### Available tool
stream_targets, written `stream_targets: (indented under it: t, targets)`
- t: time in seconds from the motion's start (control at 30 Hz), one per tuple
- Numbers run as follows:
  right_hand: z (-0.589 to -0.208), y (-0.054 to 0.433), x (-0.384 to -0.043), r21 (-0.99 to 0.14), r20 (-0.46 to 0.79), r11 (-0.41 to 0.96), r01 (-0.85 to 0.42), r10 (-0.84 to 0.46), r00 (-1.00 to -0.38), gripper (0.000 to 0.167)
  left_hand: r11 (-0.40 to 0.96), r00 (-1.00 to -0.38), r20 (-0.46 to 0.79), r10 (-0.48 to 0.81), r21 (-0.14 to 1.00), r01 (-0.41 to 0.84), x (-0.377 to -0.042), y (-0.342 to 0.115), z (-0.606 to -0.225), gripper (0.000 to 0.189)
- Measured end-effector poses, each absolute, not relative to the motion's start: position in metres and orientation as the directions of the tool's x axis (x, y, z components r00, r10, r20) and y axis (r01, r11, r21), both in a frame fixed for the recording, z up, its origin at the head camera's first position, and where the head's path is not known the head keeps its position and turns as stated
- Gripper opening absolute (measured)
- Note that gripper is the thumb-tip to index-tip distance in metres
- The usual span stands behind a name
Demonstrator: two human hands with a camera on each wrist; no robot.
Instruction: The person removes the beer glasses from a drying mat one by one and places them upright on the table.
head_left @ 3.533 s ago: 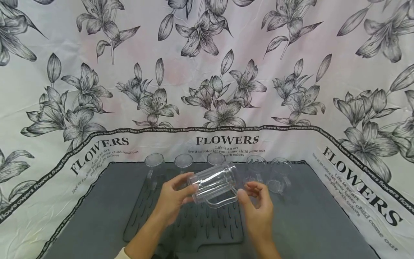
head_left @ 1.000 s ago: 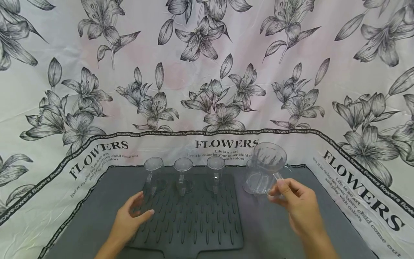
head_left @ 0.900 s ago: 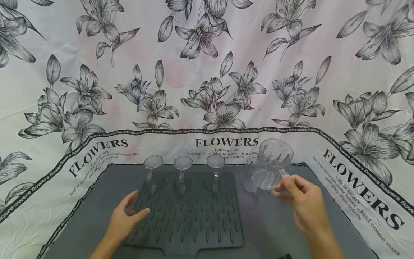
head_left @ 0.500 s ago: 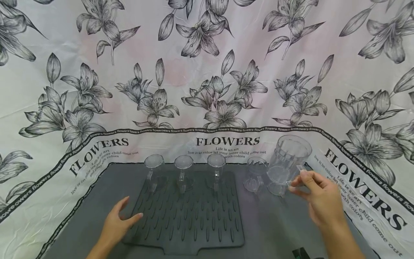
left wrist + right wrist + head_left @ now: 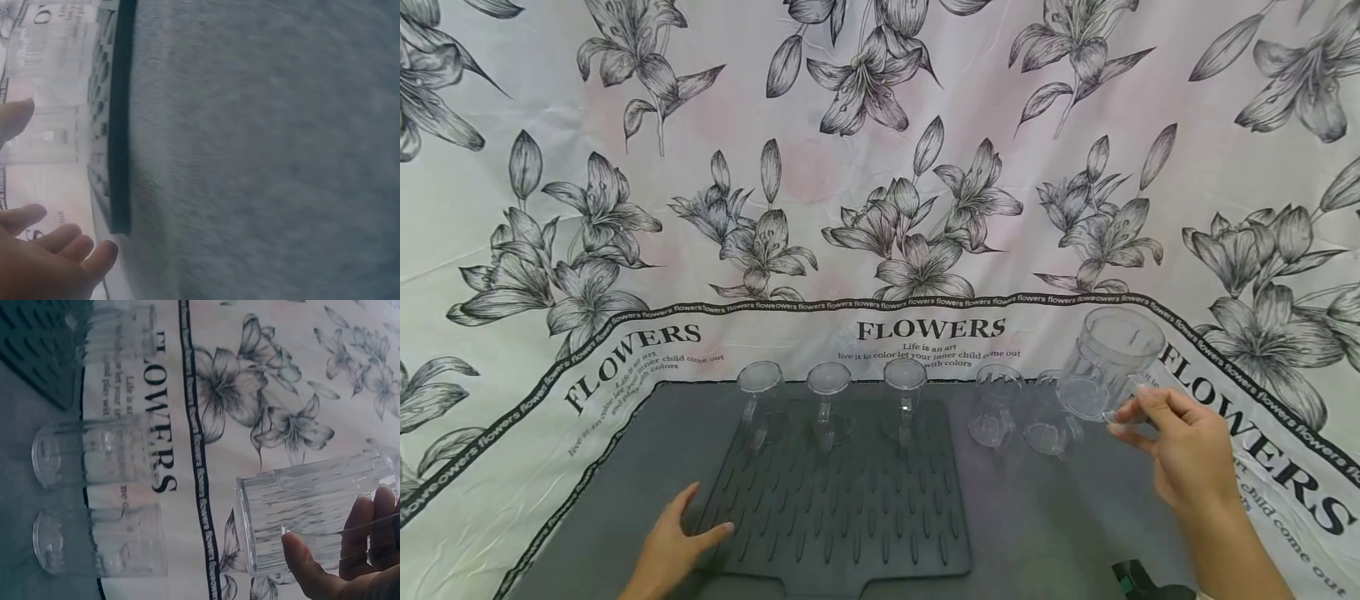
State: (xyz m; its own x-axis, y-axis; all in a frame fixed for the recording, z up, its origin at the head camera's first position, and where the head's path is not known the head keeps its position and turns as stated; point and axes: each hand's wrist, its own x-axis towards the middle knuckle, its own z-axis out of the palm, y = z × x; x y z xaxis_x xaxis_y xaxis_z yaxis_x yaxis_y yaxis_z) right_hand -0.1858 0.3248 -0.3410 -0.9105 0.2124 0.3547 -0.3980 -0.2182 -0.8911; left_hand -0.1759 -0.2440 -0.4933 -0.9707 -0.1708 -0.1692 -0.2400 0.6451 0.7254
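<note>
My right hand [image 5: 1187,442] pinches the handle of a clear glass mug [image 5: 1112,358], holding it raised at the right, mouth up and slightly tilted. In the right wrist view, thumb and fingers [image 5: 300,562] close on that handle beside the ribbed glass wall. Just left of the held mug, two clear mugs [image 5: 996,408] stand on the grey tabletop. Low at the left, my left hand [image 5: 670,533] holds nothing, thumb and fingers spread at the left edge of a dark ridged mat [image 5: 850,500]. Three more clear mugs [image 5: 829,383] stand along the mat's back edge, handles facing me.
A white flower-printed cloth [image 5: 925,208] hangs behind and along both sides of the grey table [image 5: 1045,533]. The mat has a tab at its front edge. A small black and green device [image 5: 1131,575] shows near my right forearm.
Both hands were at the tilted mug above the mat. My left hand has let go and drawn back left; my right hand has carried the mug upright to the right, past the two standing mugs.
</note>
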Motion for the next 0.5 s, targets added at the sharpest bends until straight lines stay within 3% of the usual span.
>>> stream_targets:
  t: [0.5]
  targets:
    - [-0.349,0.358,-0.205,-0.896,0.313,-0.255,-0.364,0.22,-0.924,0.021,0.721,-0.962,-0.259,-0.085,0.65,-0.239,-0.173,-0.252,-0.516,0.121]
